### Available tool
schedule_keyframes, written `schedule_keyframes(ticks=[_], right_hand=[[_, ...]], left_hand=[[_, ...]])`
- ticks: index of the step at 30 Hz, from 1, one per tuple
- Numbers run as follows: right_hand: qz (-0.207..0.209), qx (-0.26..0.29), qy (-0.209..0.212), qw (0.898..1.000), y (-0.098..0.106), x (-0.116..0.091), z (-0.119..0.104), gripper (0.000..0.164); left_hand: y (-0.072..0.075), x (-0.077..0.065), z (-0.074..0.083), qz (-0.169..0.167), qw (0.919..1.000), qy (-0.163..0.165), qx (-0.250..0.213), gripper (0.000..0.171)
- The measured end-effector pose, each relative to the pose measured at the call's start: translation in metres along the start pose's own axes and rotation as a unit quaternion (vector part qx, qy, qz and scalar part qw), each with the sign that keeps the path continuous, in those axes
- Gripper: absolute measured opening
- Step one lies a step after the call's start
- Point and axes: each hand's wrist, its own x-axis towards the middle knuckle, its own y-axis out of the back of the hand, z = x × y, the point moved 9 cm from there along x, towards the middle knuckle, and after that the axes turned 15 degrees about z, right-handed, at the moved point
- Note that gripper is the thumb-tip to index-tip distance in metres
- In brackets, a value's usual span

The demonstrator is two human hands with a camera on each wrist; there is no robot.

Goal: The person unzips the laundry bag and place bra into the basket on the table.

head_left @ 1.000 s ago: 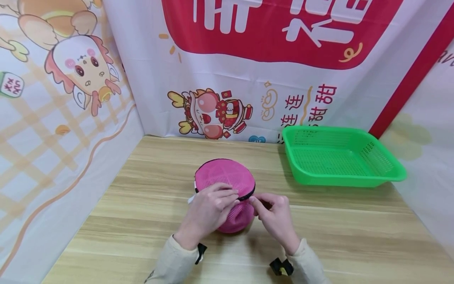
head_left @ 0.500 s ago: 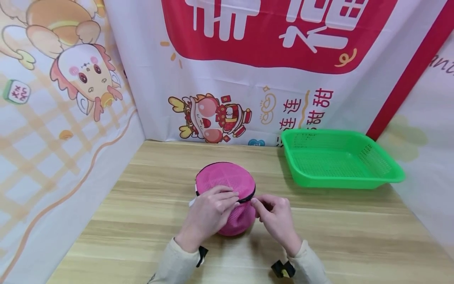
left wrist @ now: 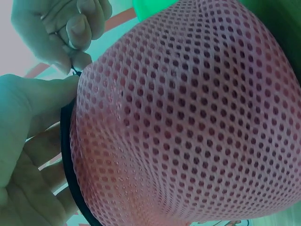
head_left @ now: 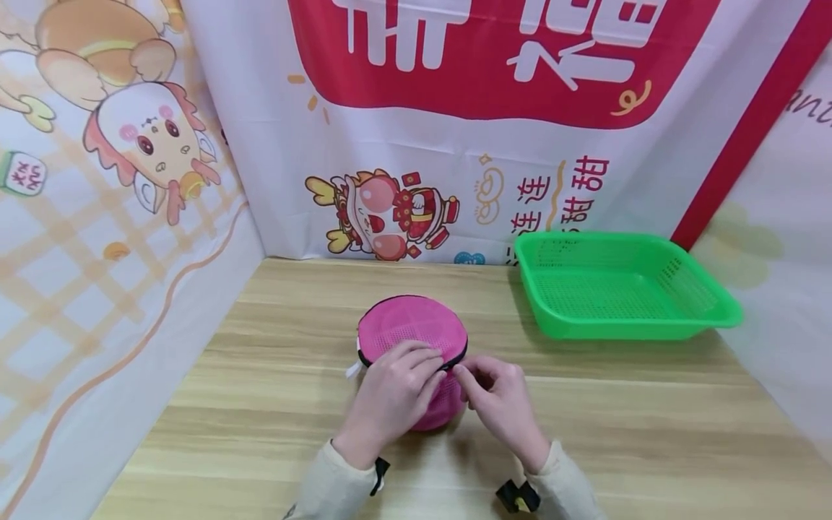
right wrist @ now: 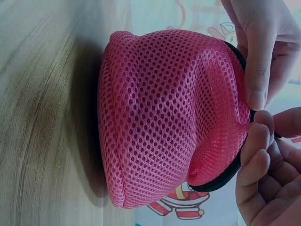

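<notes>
A round pink mesh laundry bag (head_left: 412, 321) stands on the table, its flat lid edged by a black zipper (right wrist: 221, 180). My left hand (head_left: 396, 390) lies over the front of the lid. Its thumb presses below the black rim and its fingers rest on top, so the rim is pinched. Just right of it, my right hand (head_left: 500, 397) pinches a small dark zipper pull (left wrist: 75, 72) between thumb and forefinger; most of the pull is hidden. The two hands almost touch at the rim. A white tag (head_left: 354, 370) sticks out at the bag's left side.
A green plastic basket (head_left: 624, 328) with a perforated bottom stands at the back right of the wooden table (head_left: 260, 433). Printed cloth (head_left: 273, 144) hangs behind the table and along both sides.
My left hand has shifted slightly right along the rim, and more of the white tag shows. My right hand has moved a little left. The bag stays in about the same place.
</notes>
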Motion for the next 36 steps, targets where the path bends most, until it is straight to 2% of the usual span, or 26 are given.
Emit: schedule_keyframes(ticks=[11,14,19,24,27,30,36], right_hand=[[-0.026,-0.035,-0.008,0.999,-0.005,-0.001,0.007,0.015],[-0.008,-0.048,0.016,0.999,-0.003,0.001,0.006,0.014],[0.049,-0.046,0.071,0.995,0.005,0.004,-0.001,0.011],[0.075,-0.04,0.086,0.993,0.009,0.005,-0.015,0.012],[0.074,-0.037,0.076,0.994,0.01,0.006,-0.027,0.012],[0.072,-0.031,0.048,0.996,0.011,0.009,-0.034,0.012],[0.081,-0.023,-0.014,0.996,0.015,0.009,-0.025,0.01]], left_hand=[[0.001,-0.003,0.007,0.028,0.9993,-0.02,-0.013,0.014],[0.002,-0.001,0.008,0.036,0.9989,-0.027,-0.009,0.013],[0.003,0.0,0.007,0.047,0.9983,-0.033,-0.007,0.012],[0.002,-0.001,0.006,0.051,0.998,-0.036,-0.012,0.011],[0.003,-0.002,0.006,0.057,0.9977,-0.035,-0.014,0.012],[0.003,-0.001,0.005,0.061,0.9974,-0.036,-0.011,0.012],[0.0,-0.001,0.006,0.051,0.9981,-0.03,-0.017,0.01]])
